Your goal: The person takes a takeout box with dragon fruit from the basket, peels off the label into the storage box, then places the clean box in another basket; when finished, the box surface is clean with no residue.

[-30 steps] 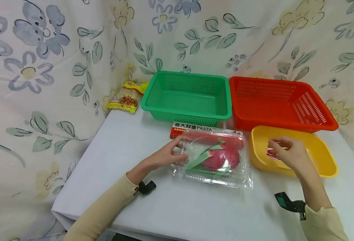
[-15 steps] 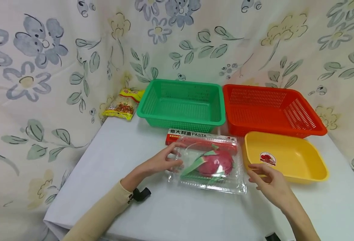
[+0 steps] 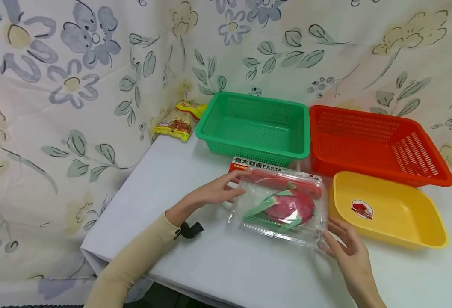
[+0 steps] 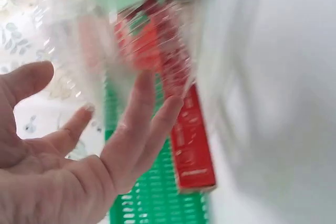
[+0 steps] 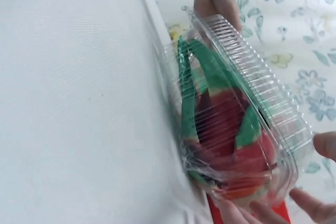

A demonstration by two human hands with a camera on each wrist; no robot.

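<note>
A: Right hand (image 3: pixel 349 249) has moved left, from over the yellow plastic tray (image 3: pixel 403 214) to the clear clamshell (image 3: pixel 304 234)'s near right corner.
B: Gripping?
A: We can't tell; fingers bracket the corner. Left hand (image 3: pixel 215 192): fingers loosely spread, touching the left end.
B: Clamshell's place?
A: Left of the tray, overlapping the pasta box (image 3: pixel 258 165), dragon fruit (image 3: pixel 293 208) inside. We'd judge both hands now attend to it.

Pasta box (image 3: pixel 264 166) reads "意大利面 PASTA"; smaller print below is illegible, and its side print blurs in left wrist view. At box's 4 o'clock, yellow tray (image 3: pixel 403 216) carries round sticker (image 3: pixel 362 209), lettering too small. At 10 o'clock, yellow bag (image 3: pixel 177 124): characters unreadable.
</note>
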